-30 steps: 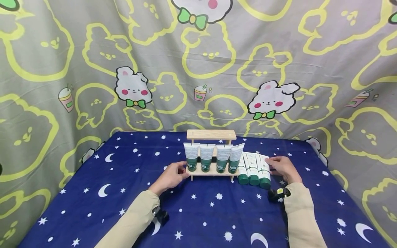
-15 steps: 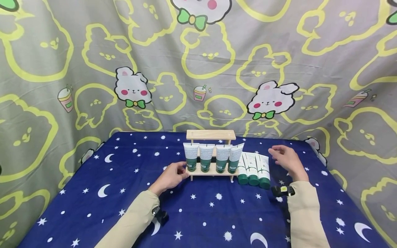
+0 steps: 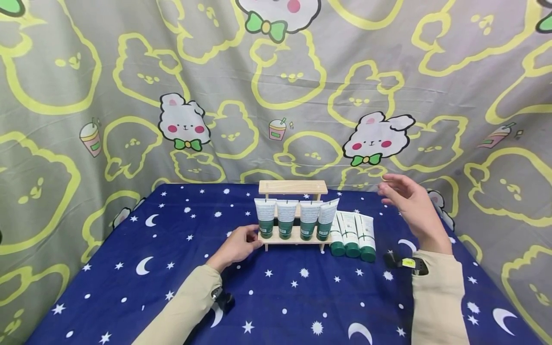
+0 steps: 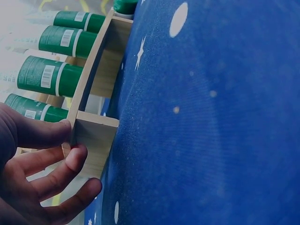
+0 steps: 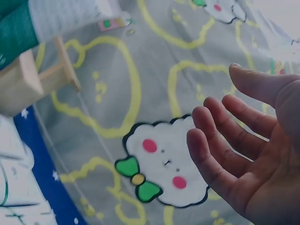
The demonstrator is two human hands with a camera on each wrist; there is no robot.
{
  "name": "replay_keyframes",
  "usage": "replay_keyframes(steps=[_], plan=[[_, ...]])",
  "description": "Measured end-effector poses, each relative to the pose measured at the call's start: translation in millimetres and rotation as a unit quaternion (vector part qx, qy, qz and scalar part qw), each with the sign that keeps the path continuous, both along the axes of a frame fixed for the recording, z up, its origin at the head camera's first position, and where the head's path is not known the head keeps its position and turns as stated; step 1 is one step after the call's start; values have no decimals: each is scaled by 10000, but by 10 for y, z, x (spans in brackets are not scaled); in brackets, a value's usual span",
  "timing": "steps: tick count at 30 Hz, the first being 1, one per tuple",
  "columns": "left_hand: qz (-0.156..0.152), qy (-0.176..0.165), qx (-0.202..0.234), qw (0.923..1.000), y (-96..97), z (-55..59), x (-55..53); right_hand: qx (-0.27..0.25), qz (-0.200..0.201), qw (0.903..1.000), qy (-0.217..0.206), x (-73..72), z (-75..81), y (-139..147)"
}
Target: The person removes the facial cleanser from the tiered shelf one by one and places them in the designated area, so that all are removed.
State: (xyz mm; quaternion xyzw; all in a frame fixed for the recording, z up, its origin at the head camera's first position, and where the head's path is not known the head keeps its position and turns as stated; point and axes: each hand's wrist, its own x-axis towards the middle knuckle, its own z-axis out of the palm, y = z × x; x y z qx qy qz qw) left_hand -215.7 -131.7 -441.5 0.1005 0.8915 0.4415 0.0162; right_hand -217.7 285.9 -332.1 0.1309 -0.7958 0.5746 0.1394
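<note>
A small wooden tiered rack (image 3: 293,187) stands on the table. Several white-and-green squeeze tubes (image 3: 286,221) stand cap down along its lower front shelf, the rightmost one (image 3: 327,220) leaning right. With thumb and fingertips my left hand (image 3: 237,245) pinches the left end of that shelf; the left wrist view shows the thumb (image 4: 44,133) by the shelf's edge and the fingers curled at its side panel (image 4: 96,145). Three more tubes (image 3: 351,235) lie side by side right of the rack. My right hand (image 3: 411,206) is raised beyond them, fingers loosely bent, holding nothing.
A dark blue cloth (image 3: 284,292) with stars and moons covers the table. Behind it hangs a grey curtain (image 3: 241,62) with yellow outlines and rabbit faces. The lying tubes are close against the rack's right end.
My right hand has let go of the rightmost lying tube, then lifted and moved away up and to the right. The left hand and the rack have stayed where they were.
</note>
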Motion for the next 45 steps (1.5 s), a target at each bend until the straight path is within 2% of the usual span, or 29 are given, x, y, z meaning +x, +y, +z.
replay_keyframes(steps=[2,6,13,15,22,26,30,35,45], plan=[[-18,13,12,10000,0,9,4,-233,149,9996,113,33,47,-22],[-20,39,6,10000,0,12,-3,-351,201,9988,287,91,122,-97],[-63,-11,15,10000,-17,4,-3,230,37,9985,492,134,152,-282],[-107,11,27,9999,-24,13,7,489,-44,9974,520,132,132,-331],[-339,395,64,9986,-40,57,48,1148,-120,9920,509,122,34,-466],[-229,189,74,9995,-30,29,31,1371,-81,9896,430,99,-19,-527],[-132,86,24,9999,-17,-3,3,1524,-66,9877,337,70,-76,-558],[-62,64,59,9999,-9,16,13,1682,6,9857,121,17,-159,-583],[-70,75,73,9999,-7,0,6,1589,265,9867,-194,-82,-313,-644]])
